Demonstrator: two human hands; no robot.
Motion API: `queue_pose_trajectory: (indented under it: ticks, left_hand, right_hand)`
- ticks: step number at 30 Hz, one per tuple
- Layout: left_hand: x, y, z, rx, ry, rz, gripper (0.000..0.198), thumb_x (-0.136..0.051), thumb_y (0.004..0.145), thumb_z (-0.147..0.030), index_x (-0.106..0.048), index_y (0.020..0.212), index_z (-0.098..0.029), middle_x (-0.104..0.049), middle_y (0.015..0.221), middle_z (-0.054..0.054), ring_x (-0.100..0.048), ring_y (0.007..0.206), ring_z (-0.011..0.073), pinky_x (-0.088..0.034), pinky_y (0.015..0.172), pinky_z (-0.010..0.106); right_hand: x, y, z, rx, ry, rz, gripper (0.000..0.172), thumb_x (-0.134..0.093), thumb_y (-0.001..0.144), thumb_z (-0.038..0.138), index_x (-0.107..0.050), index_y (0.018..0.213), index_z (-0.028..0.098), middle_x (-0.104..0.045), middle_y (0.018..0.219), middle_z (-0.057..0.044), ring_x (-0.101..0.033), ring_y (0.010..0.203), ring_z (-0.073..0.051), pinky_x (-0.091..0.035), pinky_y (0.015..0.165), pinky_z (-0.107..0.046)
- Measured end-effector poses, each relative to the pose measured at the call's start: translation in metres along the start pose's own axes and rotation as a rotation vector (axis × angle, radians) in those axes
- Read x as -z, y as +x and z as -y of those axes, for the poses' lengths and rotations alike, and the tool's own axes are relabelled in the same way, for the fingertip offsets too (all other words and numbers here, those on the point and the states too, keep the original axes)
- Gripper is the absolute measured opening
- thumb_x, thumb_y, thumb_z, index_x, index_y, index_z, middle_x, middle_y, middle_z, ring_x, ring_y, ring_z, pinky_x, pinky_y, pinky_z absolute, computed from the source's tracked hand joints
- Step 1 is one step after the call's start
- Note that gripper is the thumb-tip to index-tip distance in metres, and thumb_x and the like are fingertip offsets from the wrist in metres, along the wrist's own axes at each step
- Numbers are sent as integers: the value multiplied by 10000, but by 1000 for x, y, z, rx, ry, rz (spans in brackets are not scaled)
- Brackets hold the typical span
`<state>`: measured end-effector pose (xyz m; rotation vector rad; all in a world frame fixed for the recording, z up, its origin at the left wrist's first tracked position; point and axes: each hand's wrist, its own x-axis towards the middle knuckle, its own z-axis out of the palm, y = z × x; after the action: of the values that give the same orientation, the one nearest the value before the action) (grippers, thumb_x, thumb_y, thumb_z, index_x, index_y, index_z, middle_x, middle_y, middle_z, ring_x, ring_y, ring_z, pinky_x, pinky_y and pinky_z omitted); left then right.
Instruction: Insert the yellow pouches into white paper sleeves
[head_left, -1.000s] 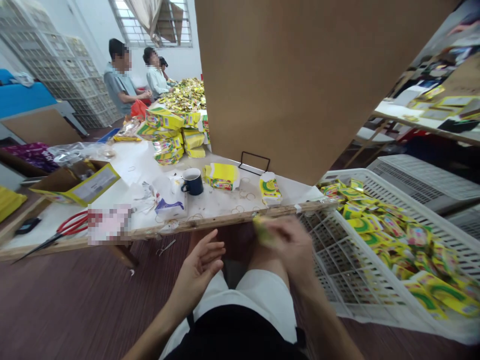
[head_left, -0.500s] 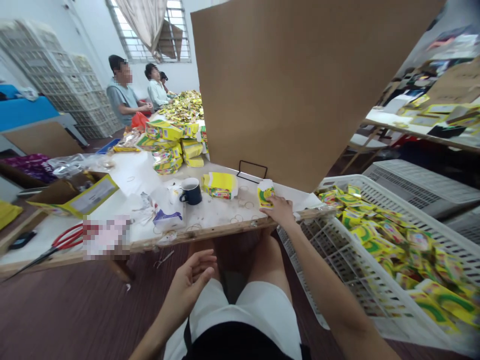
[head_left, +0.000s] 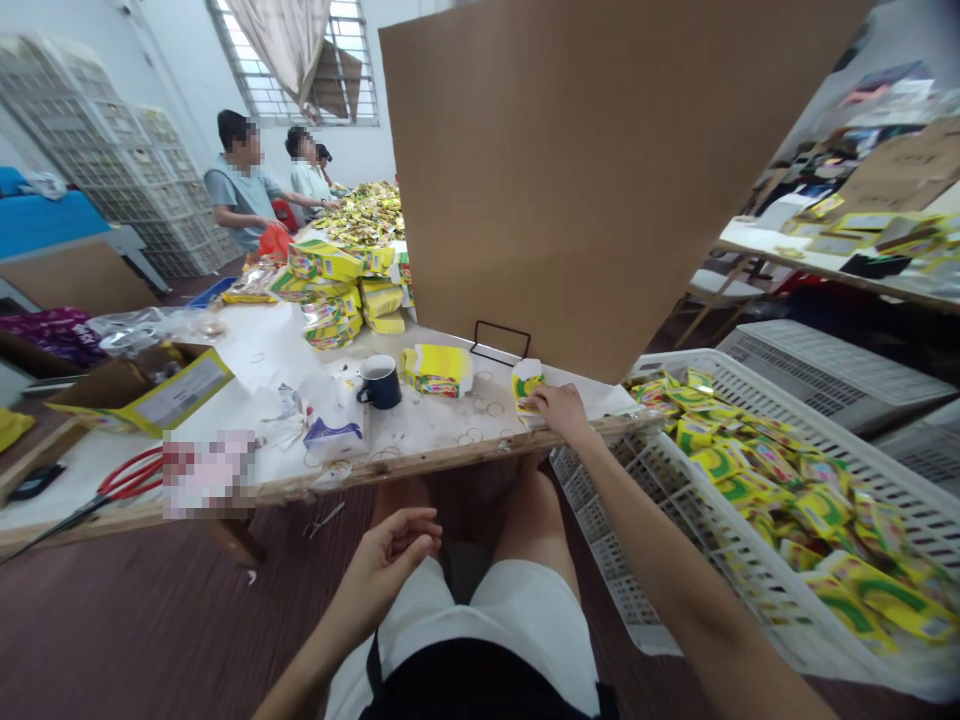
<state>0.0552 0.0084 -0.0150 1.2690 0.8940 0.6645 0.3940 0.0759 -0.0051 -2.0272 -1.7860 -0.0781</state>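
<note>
A small yellow-and-green carton (head_left: 527, 378) with a white top stands near the front edge of the table (head_left: 442, 440). My right hand (head_left: 560, 410) has its fingers on the carton's lower right side, bent against it; the far side of the grip is hidden. Above my lap, my left hand (head_left: 397, 552) hangs with nothing in it, its fingers loosely curved and the thumb apart. To the left of the small carton lies a larger yellow carton (head_left: 436, 370), with a dark blue mug (head_left: 379, 383) beside it.
A tall cardboard sheet (head_left: 585, 190) rises behind a black wire stand (head_left: 500, 342). White crates (head_left: 720, 362) at right hold many yellow packets. Red-handled scissors (head_left: 135, 478) lie at left. Stacked yellow cartons (head_left: 330, 300) stand farther back, near several people.
My right hand has slid slightly right and down on the carton, showing more of its front. My left hand has barely moved. At the back, a person's arm now reaches out toward the pile.
</note>
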Motion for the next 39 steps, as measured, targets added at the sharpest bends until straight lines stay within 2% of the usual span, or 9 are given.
queue_pose_trajectory:
  ticks: [4, 8, 11, 14, 18, 25, 30, 35, 39]
  left_hand:
    - [-1, 5, 4, 133, -320, -47, 436, -649, 783, -451, -633, 1107, -159, -724, 1002, 124, -682, 909, 245, -501, 853, 386]
    - [-5, 6, 3, 213, -699, 48, 565, -472, 849, -573, -598, 1179, -133, -708, 1066, 141, -644, 1032, 265, -474, 919, 404]
    - [-7, 4, 1, 288, -780, 104, 582, -442, 862, -572, -639, 1100, -79, -719, 1006, 156, -649, 1015, 259, -477, 916, 365]
    - [-7, -1, -2, 330, -746, 92, 626, -474, 809, -631, -641, 1088, -96, -724, 952, 141, -665, 955, 269, -500, 861, 367]
    - [-10, -4, -6, 322, -618, 121, 726, -487, 685, -764, -654, 1049, -159, -721, 850, 111, -680, 835, 283, -521, 720, 366]
    - [-13, -2, -1, 336, -454, 138, 703, -415, 686, -797, -674, 647, -144, -650, 558, 76, -575, 484, 163, -431, 482, 266]
    - [-14, -3, -4, 271, -420, 101, 604, -551, 708, -680, -697, 672, -95, -667, 570, 82, -557, 468, 125, -395, 461, 218]
    - [-14, -3, -9, 159, -319, -145, 443, -649, 725, -549, -677, 671, -111, -647, 509, 25, -562, 455, 119, -415, 472, 211]
    - [-12, -3, -2, 59, -330, -233, 358, -669, 746, -483, -676, 839, -138, -685, 617, -5, -610, 540, 133, -455, 520, 216]
  right_hand:
    - [9, -54, 65, 141, 97, -134, 207, -470, 948, 236, -636, 845, 166, -675, 924, -90, -575, 928, -223, -353, 889, -397]
    - [1, -129, 142, 626, 423, -91, 183, -480, 928, 192, -624, 818, 211, -687, 825, -39, -591, 776, -185, -378, 766, -353]
    - [-5, -155, 169, 683, 598, -61, 164, -496, 940, 239, -614, 831, 209, -683, 783, -26, -596, 730, -172, -385, 740, -342]
    - [-3, -150, 167, 628, 704, -34, 155, -541, 924, 348, -620, 975, 224, -687, 961, -50, -595, 863, -204, -390, 797, -360]
    - [8, -127, 155, 453, 611, -4, 471, -634, 858, 304, -478, 1295, 225, -565, 1274, -105, -496, 1075, -285, -360, 903, -427]
    - [14, -119, 155, 307, 847, 146, 237, -611, 799, 99, -567, 1012, 192, -569, 1000, -64, -548, 920, -210, -461, 790, -315]
    - [14, -122, 154, 238, 960, 179, 80, -570, 834, 129, -550, 793, 194, -517, 872, -25, -544, 738, -151, -473, 645, -245]
    - [-3, -131, 158, 72, 969, -27, 335, -663, 794, 248, -564, 1111, 199, -534, 1123, -101, -543, 944, -228, -484, 777, -335]
    - [-21, -140, 167, -58, 1151, 160, 236, -581, 880, 334, -629, 1057, 186, -643, 899, -65, -595, 794, -203, -505, 708, -304]
